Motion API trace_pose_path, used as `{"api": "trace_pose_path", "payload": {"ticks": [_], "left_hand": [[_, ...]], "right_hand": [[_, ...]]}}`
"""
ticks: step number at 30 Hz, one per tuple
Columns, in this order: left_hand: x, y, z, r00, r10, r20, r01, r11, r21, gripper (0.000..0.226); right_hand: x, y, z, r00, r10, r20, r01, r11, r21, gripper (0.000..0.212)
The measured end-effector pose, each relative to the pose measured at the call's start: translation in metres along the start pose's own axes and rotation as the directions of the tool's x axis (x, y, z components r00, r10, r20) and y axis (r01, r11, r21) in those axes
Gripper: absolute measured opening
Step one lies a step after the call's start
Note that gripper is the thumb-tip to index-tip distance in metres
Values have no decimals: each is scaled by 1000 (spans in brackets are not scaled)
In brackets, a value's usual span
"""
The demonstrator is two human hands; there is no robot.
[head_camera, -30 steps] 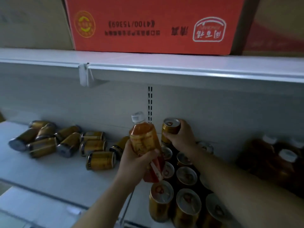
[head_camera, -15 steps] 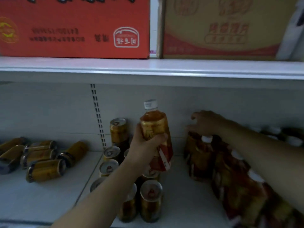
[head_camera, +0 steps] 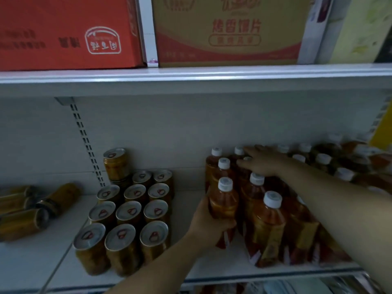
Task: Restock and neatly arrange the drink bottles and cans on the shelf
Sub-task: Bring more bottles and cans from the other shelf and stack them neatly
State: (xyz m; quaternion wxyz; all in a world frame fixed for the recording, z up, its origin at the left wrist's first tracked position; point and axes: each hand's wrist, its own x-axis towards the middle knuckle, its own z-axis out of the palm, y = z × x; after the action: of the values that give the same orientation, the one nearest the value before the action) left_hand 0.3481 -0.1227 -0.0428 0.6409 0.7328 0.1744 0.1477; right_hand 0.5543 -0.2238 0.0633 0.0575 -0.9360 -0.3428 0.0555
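My left hand (head_camera: 209,223) grips an amber tea bottle (head_camera: 224,203) with a white cap, upright at the left edge of a group of similar bottles (head_camera: 269,221) on the white shelf (head_camera: 186,211). My right hand (head_camera: 262,161) lies flat, fingers straight, on the caps of the back bottles. Several gold cans (head_camera: 129,211) stand upright in rows to the left, one can (head_camera: 116,163) stacked on top at the back.
Several gold cans (head_camera: 27,206) lie on their sides at the far left of the shelf. The upper shelf (head_camera: 191,76) carries a red carton (head_camera: 67,30) and a tan carton (head_camera: 229,28). More bottles (head_camera: 331,162) fill the right end.
My left hand carried the bottle right and down, next to the bottle group. My right hand left the stacked can and reached onto the back bottles. The view swung right.
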Motion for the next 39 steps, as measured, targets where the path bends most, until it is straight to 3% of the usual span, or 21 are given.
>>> {"api": "trace_pose_path", "payload": {"ticks": [4, 9, 12, 16, 20, 24, 26, 30, 32, 36, 39], "left_hand": [[11, -2, 13, 999, 28, -27, -27, 999, 20, 66], [16, -3, 24, 990, 42, -138, -9, 972, 235, 86], [16, 0, 19, 999, -19, -48, 27, 982, 189, 98], [18, 22, -9, 985, -26, 170, -23, 959, 283, 89], [14, 62, -59, 981, 81, 178, -166, 821, 545, 70], [-14, 81, -133, 974, 128, 188, -227, 575, 786, 65], [-36, 78, -177, 985, 114, 131, -171, 519, 837, 60], [-93, 58, -270, 997, -23, -77, 78, 513, 855, 50], [-126, 43, -315, 975, -85, -208, 222, 506, 833, 64], [-199, 18, -399, 910, -144, -388, 401, 542, 739, 65], [-249, 8, -452, 871, -172, -460, 475, 529, 703, 68]], "right_hand": [[0, 1, 4, 1000, 7, -22, -6, 1000, 15, 78], [-1, 0, 4, 1000, 18, -25, -17, 999, 33, 77], [-2, -2, 1, 1000, 22, -12, -22, 999, 34, 78], [-4, -14, -11, 1000, -11, -13, 12, 1000, 15, 71], [-5, -57, -21, 998, -50, -45, 52, 998, 36, 74], [-2, -126, -20, 984, -179, -23, 180, 983, 36, 81], [-3, -170, -16, 971, -240, -3, 240, 970, 47, 81], [-14, -272, 7, 929, -369, 30, 368, 929, 34, 70], [-24, -326, 23, 898, -439, 29, 436, 897, 69, 59], [-49, -434, 55, 854, -512, 94, 509, 859, 54, 78], [-69, -510, 81, 819, -561, 118, 561, 827, 40, 74]]}}
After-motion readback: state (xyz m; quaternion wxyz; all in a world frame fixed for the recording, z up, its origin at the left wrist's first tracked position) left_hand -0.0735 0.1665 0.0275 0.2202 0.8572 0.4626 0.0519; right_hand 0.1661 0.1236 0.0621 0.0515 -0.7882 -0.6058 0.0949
